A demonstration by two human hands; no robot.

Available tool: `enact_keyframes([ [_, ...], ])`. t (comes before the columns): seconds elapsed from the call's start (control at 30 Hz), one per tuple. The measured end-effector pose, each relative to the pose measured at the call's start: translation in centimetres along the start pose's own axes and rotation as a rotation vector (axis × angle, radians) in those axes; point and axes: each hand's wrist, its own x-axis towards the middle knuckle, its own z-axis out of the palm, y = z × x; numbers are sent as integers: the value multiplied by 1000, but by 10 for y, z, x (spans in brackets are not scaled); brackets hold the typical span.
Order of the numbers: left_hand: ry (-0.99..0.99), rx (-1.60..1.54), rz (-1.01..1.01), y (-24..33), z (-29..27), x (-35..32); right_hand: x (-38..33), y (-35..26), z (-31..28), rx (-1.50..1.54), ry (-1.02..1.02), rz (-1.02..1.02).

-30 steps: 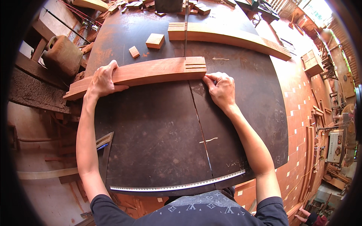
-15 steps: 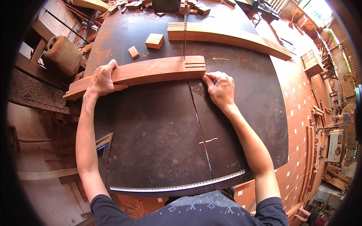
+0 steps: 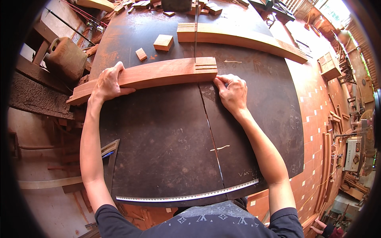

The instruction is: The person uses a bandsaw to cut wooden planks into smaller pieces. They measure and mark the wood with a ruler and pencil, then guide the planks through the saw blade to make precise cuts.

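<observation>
A curved reddish wooden piece (image 3: 158, 73) lies across the dark saw table, with slots cut in its right end. The upright band saw blade (image 3: 196, 39) meets its far edge just left of the slotted end. My left hand (image 3: 108, 84) is closed over the left part of the piece, its thumb along the near side. At the near right corner, my right hand (image 3: 231, 92) is closed, its thumb and fingertips pressed to the wood. Its palm side is partly hidden.
Beyond the blade lies a second curved wooden piece (image 3: 242, 39). Two small wood blocks, a larger (image 3: 163, 42) and a smaller (image 3: 141, 54), sit at far left. A white ruler strip (image 3: 186, 196) lines the near edge; a square (image 3: 114, 158) rests at left. Offcuts (image 3: 141, 4) lie at the back.
The wooden piece has shifted very slightly away from me against the blade, with both hands keeping their hold on it. Little else differs.
</observation>
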Motion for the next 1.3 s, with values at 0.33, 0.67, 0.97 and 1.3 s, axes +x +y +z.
enact_keyframes([
  [0.33, 11, -6, 16, -3, 1, 3, 1, 1, 4, 33, -7, 62],
  [0.67, 2, -4, 2, -3, 0, 5, 3, -5, 1, 31, -17, 97],
  [0.97, 1, -30, -7, -5, 1, 8, 3, -8, 2, 6, -13, 125],
  [1.3, -4, -27, -19, -2, -1, 8, 2, -8, 4, -27, 11, 102],
])
